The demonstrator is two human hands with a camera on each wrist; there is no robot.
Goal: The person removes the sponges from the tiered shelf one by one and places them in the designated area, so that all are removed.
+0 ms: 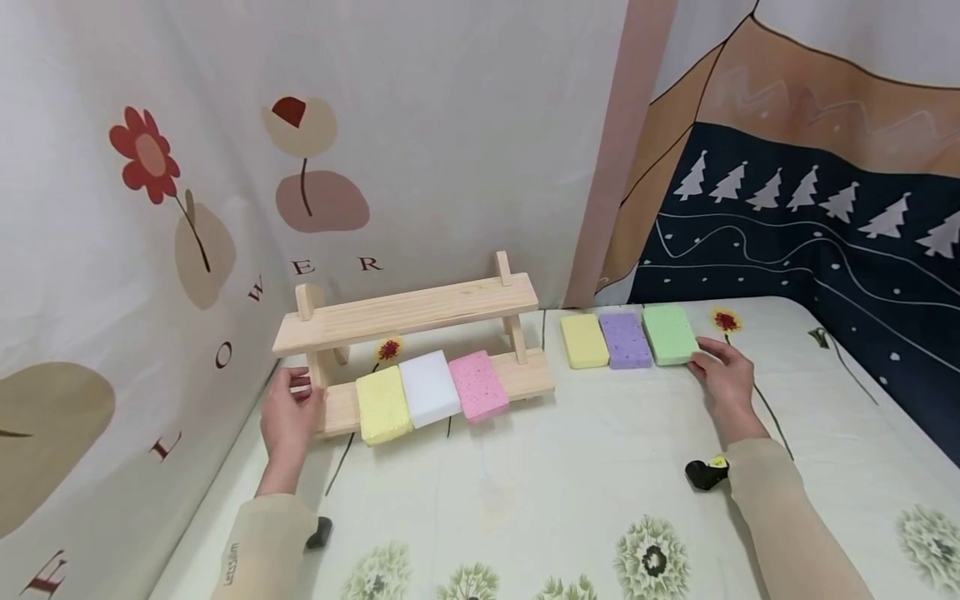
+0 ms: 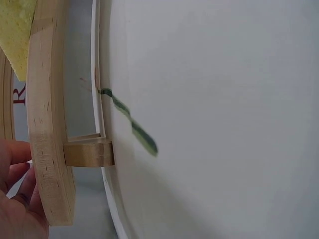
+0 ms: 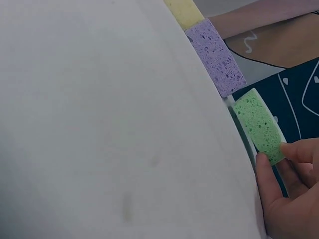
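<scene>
A two-tier wooden shelf (image 1: pixel 416 312) stands on the cloth-covered table. Its lower board carries a yellow sponge (image 1: pixel 384 406), a white sponge (image 1: pixel 430 388) and a pink sponge (image 1: pixel 478 385) side by side. My left hand (image 1: pixel 291 414) grips the shelf's left end; in the left wrist view its fingers (image 2: pixel 20 152) touch the board (image 2: pixel 47 124), partly hidden behind it. To the right, my right hand (image 1: pixel 726 377) pinches the near right corner of a green sponge (image 1: pixel 670 334). In the right wrist view the green sponge (image 3: pixel 259 126) sits slightly raised, between thumb and fingers.
Left of the green sponge, a purple sponge (image 1: pixel 626 340) and another yellow sponge (image 1: pixel 584 341) lie on the table, close together. Printed fabric (image 1: pixel 465 150) hangs behind and at both sides. Small black devices (image 1: pixel 706 473) are at the wrists.
</scene>
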